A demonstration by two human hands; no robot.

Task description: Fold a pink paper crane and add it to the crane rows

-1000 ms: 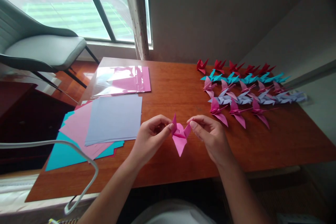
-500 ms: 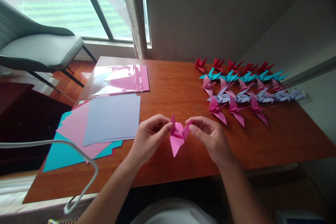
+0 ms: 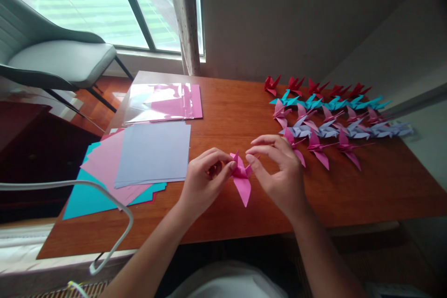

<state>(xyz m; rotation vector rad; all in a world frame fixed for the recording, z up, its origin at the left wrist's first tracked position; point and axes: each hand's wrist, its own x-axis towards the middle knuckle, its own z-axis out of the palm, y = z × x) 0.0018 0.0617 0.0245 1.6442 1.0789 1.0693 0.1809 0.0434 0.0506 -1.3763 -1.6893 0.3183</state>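
Observation:
Above the wooden table, a bright pink paper crane [image 3: 242,181] is pinched between the thumb and index finger of my left hand [image 3: 207,174]. One of its wings points down toward me. My right hand [image 3: 277,163] is open beside the crane, thumb and fingers apart, with the thumb tip close to the crane's right side. Whether that thumb touches the paper I cannot tell. Just beyond my right hand lies a row of bright pink cranes [image 3: 319,150], the nearest one partly hidden by my fingers.
Behind that row are lilac cranes [image 3: 326,129], light pink cranes [image 3: 281,111], turquoise cranes [image 3: 312,102] and red cranes [image 3: 296,85]. Lilac sheets [image 3: 153,153] overlap pink and turquoise sheets [image 3: 87,200] on the left. A clear packet [image 3: 162,102] lies behind them. A white cable [image 3: 115,200] crosses the front left.
My right thumb and fingers have spread and come off the crane's right point. The crane has turned slightly in my left hand's pinch. The whole view has shifted a little.

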